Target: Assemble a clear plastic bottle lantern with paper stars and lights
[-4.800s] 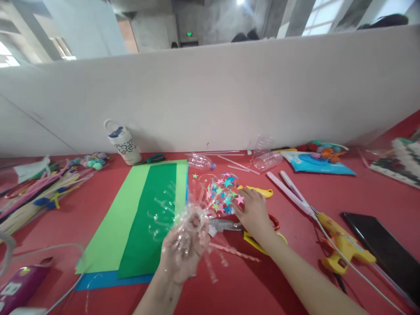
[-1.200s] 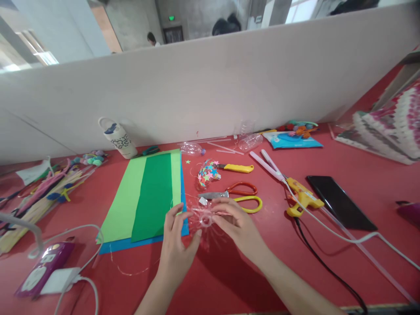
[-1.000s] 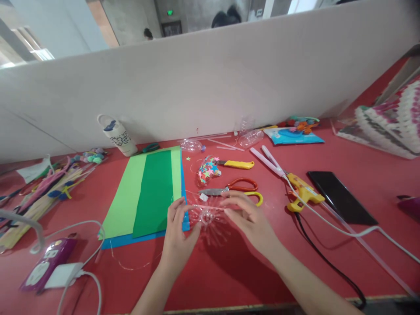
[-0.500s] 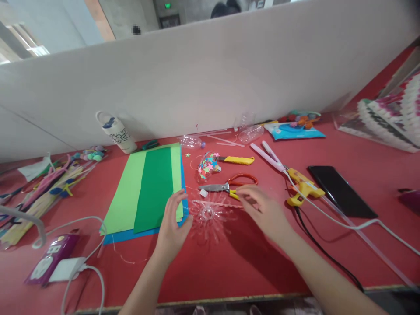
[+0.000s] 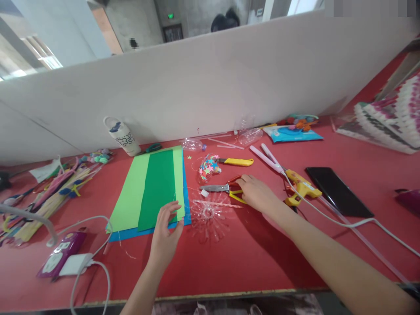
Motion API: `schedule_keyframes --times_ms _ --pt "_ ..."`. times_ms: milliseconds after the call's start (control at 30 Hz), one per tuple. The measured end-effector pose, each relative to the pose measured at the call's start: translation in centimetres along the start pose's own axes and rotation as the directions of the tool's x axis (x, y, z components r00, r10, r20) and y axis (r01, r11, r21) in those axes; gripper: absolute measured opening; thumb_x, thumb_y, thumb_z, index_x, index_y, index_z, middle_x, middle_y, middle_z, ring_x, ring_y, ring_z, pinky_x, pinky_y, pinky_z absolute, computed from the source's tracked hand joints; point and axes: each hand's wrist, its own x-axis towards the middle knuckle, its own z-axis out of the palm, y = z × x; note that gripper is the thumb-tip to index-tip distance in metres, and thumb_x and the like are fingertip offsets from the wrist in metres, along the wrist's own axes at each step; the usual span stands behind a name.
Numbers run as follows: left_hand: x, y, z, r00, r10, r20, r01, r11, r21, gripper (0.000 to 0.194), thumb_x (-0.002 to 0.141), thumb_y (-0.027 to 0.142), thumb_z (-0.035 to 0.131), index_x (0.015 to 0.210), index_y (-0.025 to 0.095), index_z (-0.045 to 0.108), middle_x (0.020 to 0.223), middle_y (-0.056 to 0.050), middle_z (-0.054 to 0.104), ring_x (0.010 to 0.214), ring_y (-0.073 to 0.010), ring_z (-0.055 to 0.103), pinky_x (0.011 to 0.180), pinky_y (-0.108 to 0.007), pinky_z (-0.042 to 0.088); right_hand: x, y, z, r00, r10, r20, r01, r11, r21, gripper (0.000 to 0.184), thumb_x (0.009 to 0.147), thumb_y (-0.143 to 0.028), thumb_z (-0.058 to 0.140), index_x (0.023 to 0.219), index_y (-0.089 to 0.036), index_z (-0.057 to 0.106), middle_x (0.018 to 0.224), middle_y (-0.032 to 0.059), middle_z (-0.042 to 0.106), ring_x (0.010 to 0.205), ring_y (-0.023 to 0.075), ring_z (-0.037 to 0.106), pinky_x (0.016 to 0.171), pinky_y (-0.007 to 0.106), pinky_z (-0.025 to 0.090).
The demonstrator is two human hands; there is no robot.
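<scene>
My left hand (image 5: 166, 234) lies open, its fingertips spread on the near corner of the green paper sheets (image 5: 154, 188), which rest on a blue sheet (image 5: 187, 205). Just right of it, a clear plastic bottle piece cut into splayed strips (image 5: 208, 214) sits on the red table, with a thin pink strip (image 5: 218, 204) across it. My right hand (image 5: 254, 192) is further right, fingers curled over the red and yellow handles of the scissors (image 5: 216, 188), whose blades point left.
A pile of coloured star stickers (image 5: 209, 166), a yellow utility knife (image 5: 238, 162), a pink straightener (image 5: 267, 157), a yellow glue gun (image 5: 302, 188) with cord and a black phone (image 5: 337, 190) lie right. Pipe cleaners (image 5: 49, 188) and a purple power strip (image 5: 61, 253) lie left. The table edge (image 5: 229, 294) is near.
Both hands have let go of the clear plastic piece, which now lies on the table. My right hand moved right onto the scissors handles; my left hand drew back to the paper corner.
</scene>
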Motion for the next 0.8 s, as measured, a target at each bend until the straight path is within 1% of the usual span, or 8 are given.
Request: schedule_keyframes --times_ms 133,267,400,500,567,667,733,800 --pt "-0.1 0.3 -0.3 0.999 0.026 -0.019 -0.025 0.999 0.036 0.02 0.083 0.023 0.053 0.103 0.025 0.056 0.12 -0.008 0.052 0.113 -0.0214 0.05 0.093 -0.041 0.045 -0.2 0.0 -0.3 0.998 0.058 0.032 -0.058 0.998 -0.006 0.031 0.089 -0.033 0.054 0.115 -0.017 0.055 0.116 0.0079 0.057 0.098 0.0198 0.059 0.082 0.041 0.051" --pt "-0.5 0.3 -0.5 0.999 0.032 -0.022 -0.031 0.999 0.037 0.02 0.083 0.025 0.053 0.103 0.025 0.056 0.118 -0.008 0.052 0.113 -0.0217 0.05 0.093 -0.042 0.045 -2.0 -0.3 -0.7 0.98 0.197 0.028 -0.198 0.98 0.03 0.027 0.088 -0.033 0.055 0.108 -0.015 0.057 0.11 0.0073 0.06 0.093 0.0187 0.06 0.08 0.039 0.05" --pt "-1.2 -0.2 -0.7 0.998 0.055 -0.016 -0.055 0.998 0.038 0.019 0.084 0.026 0.053 0.103 0.025 0.056 0.117 -0.008 0.053 0.111 -0.0214 0.052 0.093 -0.042 0.045 -4.3 0.3 -1.2 0.928 0.373 0.007 -0.37 0.918 0.144 0.019 0.081 -0.029 0.057 0.09 -0.012 0.059 0.087 0.0136 0.065 0.081 0.0258 0.063 0.068 0.036 0.046" --pt "-2.0 -0.2 -0.3 0.997 0.077 -0.003 -0.076 0.996 0.034 0.018 0.085 0.027 0.052 0.103 0.025 0.055 0.117 -0.008 0.053 0.113 -0.0218 0.051 0.093 -0.042 0.045 -5.7 1.0 -1.1 0.886 0.464 -0.006 -0.44 0.844 0.307 0.018 0.078 -0.032 0.053 0.084 -0.015 0.055 0.075 0.0122 0.064 0.076 0.0288 0.063 0.06 0.034 0.042" --pt "-2.5 0.2 0.2 0.996 0.091 0.016 -0.091 0.995 0.04 0.02 0.085 0.027 0.052 0.105 0.026 0.054 0.119 -0.009 0.052 0.115 -0.0224 0.05 0.094 -0.043 0.045 -6.5 1.1 -0.8 0.879 0.477 0.008 -0.427 0.78 0.457 0.014 0.077 -0.032 0.05 0.08 -0.018 0.051 0.07 0.0079 0.063 0.07 0.0251 0.062 0.056 0.031 0.041" --pt "-2.8 1.4 1.3 0.994 0.104 0.034 -0.107 0.989 0.098 0.024 0.084 0.027 0.054 0.107 0.026 0.054 0.12 -0.009 0.05 0.118 -0.0243 0.047 0.093 -0.045 0.045 -7.2 0.1 -0.4 0.903 0.423 0.072 -0.353 0.636 0.686 0.011 0.073 -0.032 0.049 0.076 -0.022 0.045 0.057 -0.001 0.056 0.052 0.0178 0.058 0.047 0.027 0.041" --pt "-2.6 2.4 1.9 0.994 0.113 -0.003 -0.112 0.985 0.135 0.02 0.083 0.027 0.055 0.103 0.026 0.055 0.116 -0.008 0.05 0.113 -0.0235 0.049 0.091 -0.044 0.045 -7.3 -1.1 -0.3 0.922 0.378 0.084 -0.29 0.53 0.797 0.015 0.069 -0.032 0.051 0.076 -0.023 0.041 0.058 -0.0034 0.056 0.045 0.0141 0.053 0.042 0.025 0.04" --pt "-2.1 3.4 2.2 0.982 0.162 -0.099 -0.143 0.974 0.178 0.007 0.082 0.026 0.056 0.089 0.024 0.059 0.104 -0.007 0.049 0.103 -0.0222 0.052 0.089 -0.042 0.045 -7.3 -2.2 -0.3 0.934 0.352 0.064 -0.225 0.44 0.869 0.017 0.066 -0.031 0.051 0.076 -0.024 0.039 0.064 -0.0037 0.059 0.04 0.0099 0.047 0.04 0.024 0.037"
